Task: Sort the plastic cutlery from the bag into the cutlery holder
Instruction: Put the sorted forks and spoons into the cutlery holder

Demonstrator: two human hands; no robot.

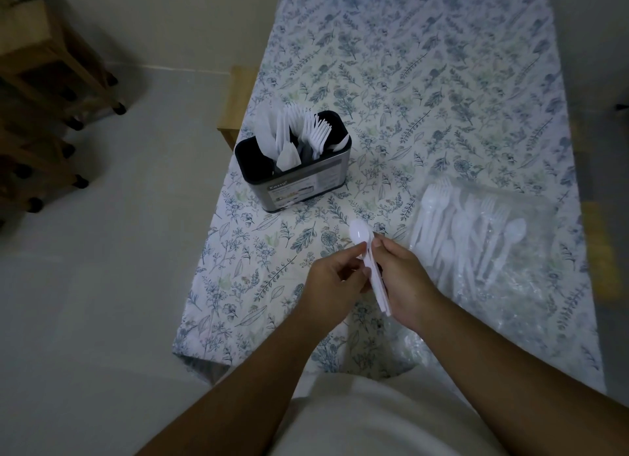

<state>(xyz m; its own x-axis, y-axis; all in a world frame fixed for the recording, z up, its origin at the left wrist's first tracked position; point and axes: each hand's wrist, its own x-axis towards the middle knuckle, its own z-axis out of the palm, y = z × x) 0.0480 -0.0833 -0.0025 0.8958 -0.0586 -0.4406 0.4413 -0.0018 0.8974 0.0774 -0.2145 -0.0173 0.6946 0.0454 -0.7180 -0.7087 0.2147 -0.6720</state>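
Several white plastic spoons [369,261] are lying together as a small bundle between the two hands, above the near part of the table. The left hand [335,282] is pinching the bundle from the left side, and the right hand [405,282] is gripping the handles from the right, so both hands are meeting on the same bundle. One spoon bowl is sticking out at the top, pointing away from the person; the handles are pointing down toward the person's body.

To the right of the hands, the clear plastic bag [503,285] is lying flat on the table, with more white spoons and forks [469,231] resting on or in it; I cannot tell which. To the far left of the hands, near the left edge of the table, the cutlery holder [299,180] is standing upright. It is dark inside, with a metal wall and a label. White forks and knives are standing in it, in separate compartments.

The tablecloth [425,98] with a blue and green leaf pattern is covering the table. A pale floor [102,285] is showing on the left, with a wooden rack on wheels [51,81] standing there.
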